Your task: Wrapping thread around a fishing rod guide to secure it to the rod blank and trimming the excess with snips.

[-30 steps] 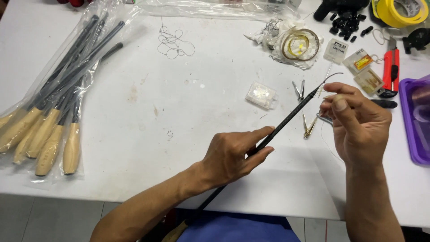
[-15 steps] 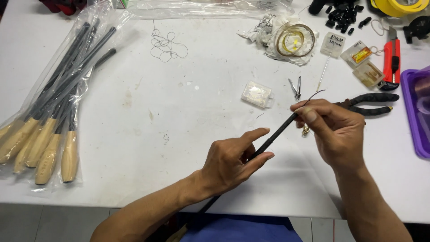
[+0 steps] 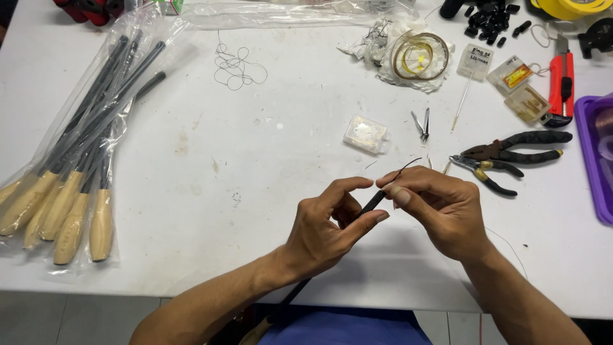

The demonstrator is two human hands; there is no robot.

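My left hand (image 3: 329, 227) pinches a thin black rod (image 3: 371, 204) between thumb and fingers near its tip, over the white table (image 3: 191, 166). The rod runs down past the table's front edge toward my lap. My right hand (image 3: 437, 207) meets the rod's tip from the right, thumb and forefinger closed on it, and a short dark wire end (image 3: 408, 165) curls up from there. A fine thread trails off by my right wrist.
Black and yellow pliers (image 3: 504, 160) lie just right of my hands. Small tweezers (image 3: 421, 124) and a clear plastic box (image 3: 366, 134) sit behind them. A bag of wooden-handled rods (image 3: 70, 172) lies at left. A red cutter (image 3: 560, 86), a wire coil (image 3: 418, 56) and a purple tray (image 3: 597, 153) are at right.
My hands have come closer together. The left hand slid up the rod toward its tip, and the right hand lowered onto the tip. The rod now shows only a short stretch between them.
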